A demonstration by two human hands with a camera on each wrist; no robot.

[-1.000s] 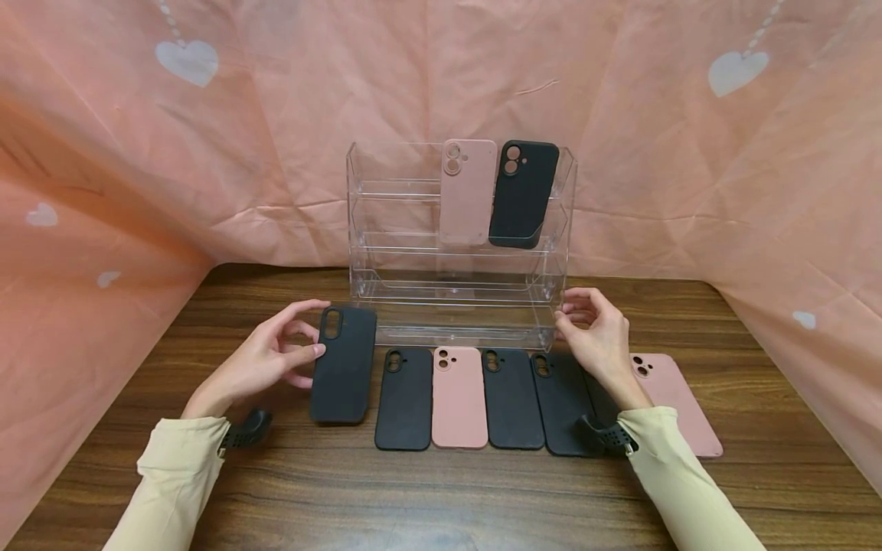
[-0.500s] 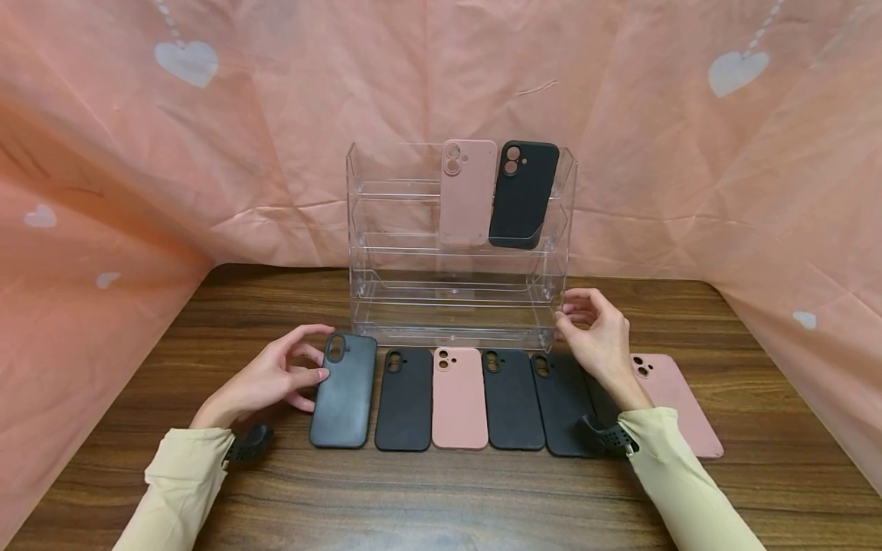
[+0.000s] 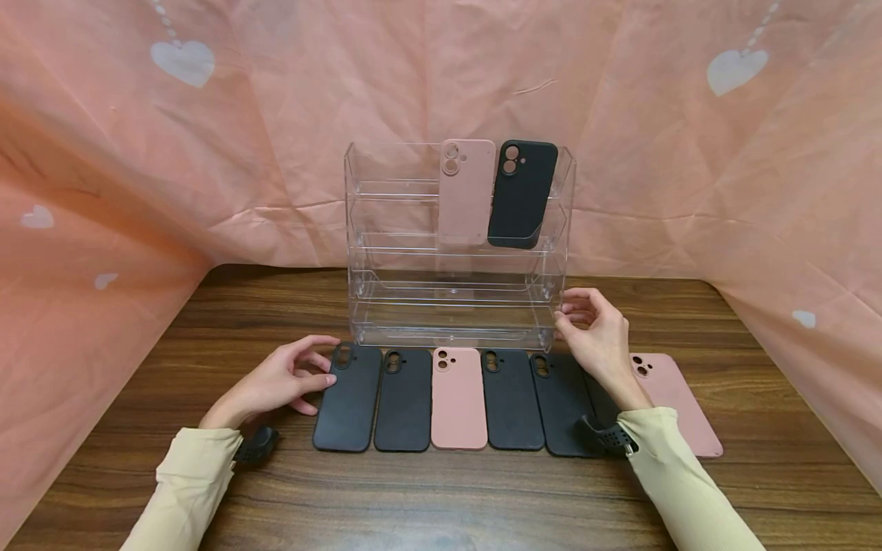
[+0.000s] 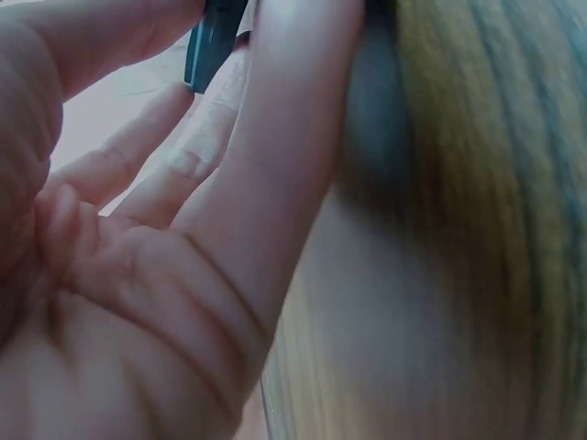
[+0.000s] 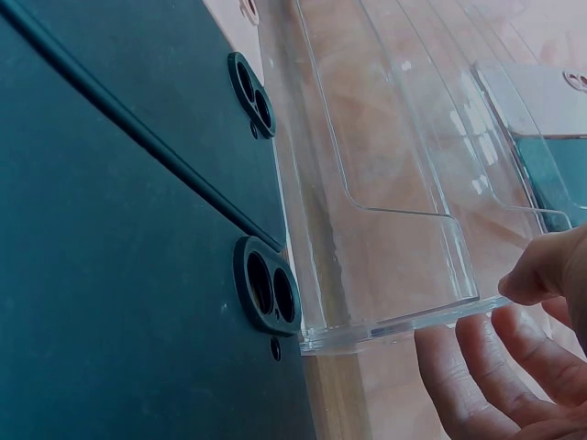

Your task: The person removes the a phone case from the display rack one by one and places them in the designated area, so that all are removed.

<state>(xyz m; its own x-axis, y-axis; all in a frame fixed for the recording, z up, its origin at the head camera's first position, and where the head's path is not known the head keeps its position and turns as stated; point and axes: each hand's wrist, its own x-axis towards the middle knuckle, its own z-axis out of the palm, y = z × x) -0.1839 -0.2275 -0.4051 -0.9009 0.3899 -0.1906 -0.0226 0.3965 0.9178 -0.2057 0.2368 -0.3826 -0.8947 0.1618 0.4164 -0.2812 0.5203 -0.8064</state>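
My left hand [image 3: 276,379] pinches the left edge of a dark phone case [image 3: 347,409], which lies at the left end of a row of cases. In the left wrist view, a dark edge of that phone case [image 4: 213,46] shows between the fingers; the rest is out of view. My right hand [image 3: 598,337] grips the right side of a clear acrylic display rack [image 3: 451,335], its thumb and fingers on either face of the side panel in the right wrist view. A pink case [image 3: 467,203] and a black case [image 3: 521,195] lean side by side in the rack's top tier.
Along the rack's front lie a black case [image 3: 403,405], a pink case [image 3: 458,402] and two more black ones. Another dark case is partly hidden under my right wrist, with a pink case [image 3: 678,405] beyond it. Pink cloth [image 3: 289,138] hangs behind and at both sides.
My left hand has lowered the dark phone case, which was tilted up, and brought it slightly right, close against the neighbouring black case. My right hand stays at the rack.
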